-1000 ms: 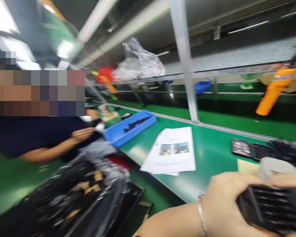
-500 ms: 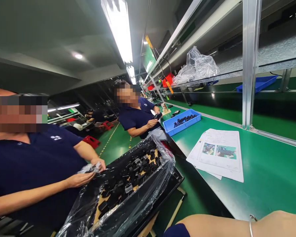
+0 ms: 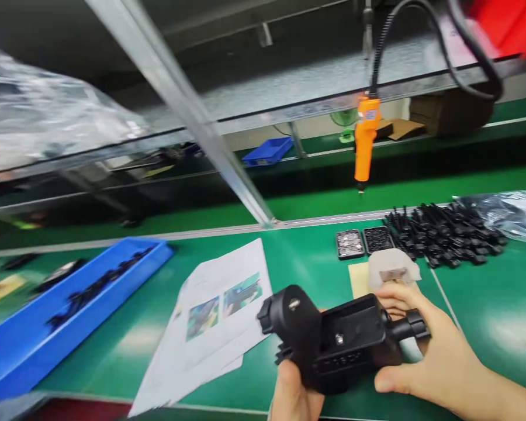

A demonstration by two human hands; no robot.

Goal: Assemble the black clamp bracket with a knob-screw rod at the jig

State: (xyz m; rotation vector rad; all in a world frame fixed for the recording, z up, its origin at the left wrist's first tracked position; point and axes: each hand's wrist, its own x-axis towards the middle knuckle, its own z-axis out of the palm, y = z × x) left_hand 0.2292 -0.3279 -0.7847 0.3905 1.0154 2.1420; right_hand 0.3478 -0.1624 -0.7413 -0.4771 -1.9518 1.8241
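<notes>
- The right hand [image 3: 438, 359] is wrapped around the right end of a black plastic housing [image 3: 333, 342]; its fingers [image 3: 401, 298] are curled over the top near a protruding stub and its thumb is pressed on the lower edge
- The left hand [image 3: 291, 394], at the bottom edge of the frame, is clasped on the housing from below; only a thumb and part of the palm are seen, so the rest of its grip cannot be told
- The housing is held just above the green table [image 3: 315, 266], lower centre of the frame, with a round boss at its left end and two small screws visible on its faces
- Just behind the right hand, a pale plastic part [image 3: 392, 268] is seen resting on a tan card – two small dark trays [image 3: 363, 241] lie beyond it
- A heap of black parts [image 3: 442, 234] is spread at the right; printed sheets [image 3: 214, 316] and a blue bin [image 3: 70, 304] lie to the left
- An orange screwdriver [image 3: 364, 143] is hung above the bench, upper right of centre
- Risk, as judged: the housing could be tipped out of the grasp, since the left support appears slight – a fall onto the pale part or the sheets would likely follow
</notes>
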